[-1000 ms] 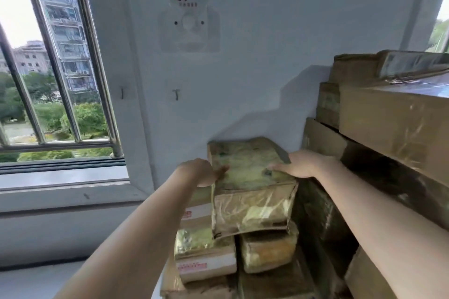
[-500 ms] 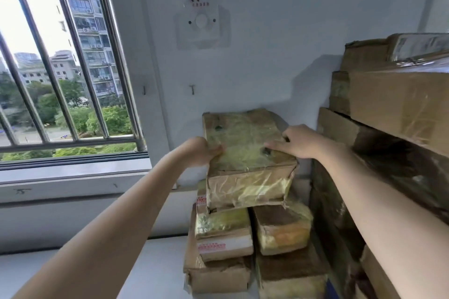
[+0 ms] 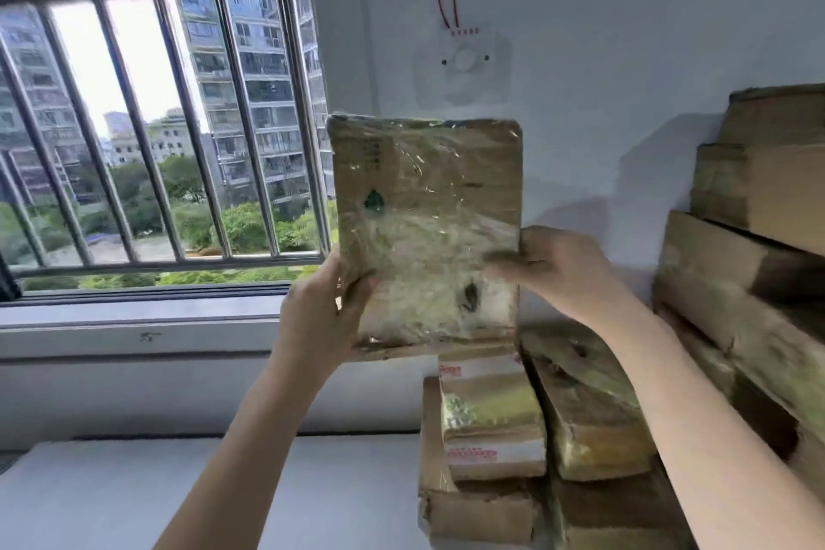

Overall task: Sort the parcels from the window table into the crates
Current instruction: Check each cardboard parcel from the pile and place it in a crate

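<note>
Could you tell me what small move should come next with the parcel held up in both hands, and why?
Probably draw the parcel back toward the body and turn away from the stack. The left hand and right hand grip its lower edges, and it is tilted upright, clear of the stack. No crate shows in this view, so one must be found first.

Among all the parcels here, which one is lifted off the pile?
The flat taped parcel held upright before the wall, left hand gripping its lower left edge, right hand its right edge. The other parcels stay stacked.
</note>
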A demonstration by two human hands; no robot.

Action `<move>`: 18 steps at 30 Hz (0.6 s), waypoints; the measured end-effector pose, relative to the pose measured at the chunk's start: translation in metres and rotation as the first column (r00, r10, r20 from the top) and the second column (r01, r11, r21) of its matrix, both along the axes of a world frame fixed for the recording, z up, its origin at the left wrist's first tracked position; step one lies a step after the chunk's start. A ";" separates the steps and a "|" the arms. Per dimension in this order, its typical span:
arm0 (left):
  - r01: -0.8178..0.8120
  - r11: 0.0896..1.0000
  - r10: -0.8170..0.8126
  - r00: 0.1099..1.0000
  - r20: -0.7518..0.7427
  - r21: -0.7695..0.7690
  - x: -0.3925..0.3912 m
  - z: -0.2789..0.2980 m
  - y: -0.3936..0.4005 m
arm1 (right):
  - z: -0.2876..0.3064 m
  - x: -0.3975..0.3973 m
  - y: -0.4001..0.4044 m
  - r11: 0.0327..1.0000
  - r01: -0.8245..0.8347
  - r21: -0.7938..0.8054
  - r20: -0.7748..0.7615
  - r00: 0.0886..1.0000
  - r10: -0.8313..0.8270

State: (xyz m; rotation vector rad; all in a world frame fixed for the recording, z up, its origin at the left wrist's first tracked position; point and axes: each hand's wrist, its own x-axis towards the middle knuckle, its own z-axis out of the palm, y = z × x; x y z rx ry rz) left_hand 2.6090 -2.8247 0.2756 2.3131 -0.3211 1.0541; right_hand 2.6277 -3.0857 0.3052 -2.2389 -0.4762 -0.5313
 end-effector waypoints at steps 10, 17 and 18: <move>0.147 0.988 -0.146 0.989 0.028 -0.043 -0.004 -0.032 0.039 | -0.017 0.012 0.023 0.919 -0.152 0.365 -0.191 0.953 0.233; 0.283 0.772 -0.507 0.814 -0.283 -0.568 0.000 -0.016 0.048 | -0.024 0.009 0.032 0.992 -0.083 0.098 0.016 0.997 0.082; 0.240 0.698 -0.563 0.766 -0.311 -0.675 0.001 -0.011 0.051 | -0.027 0.008 0.034 0.991 -0.086 0.106 0.042 0.996 0.082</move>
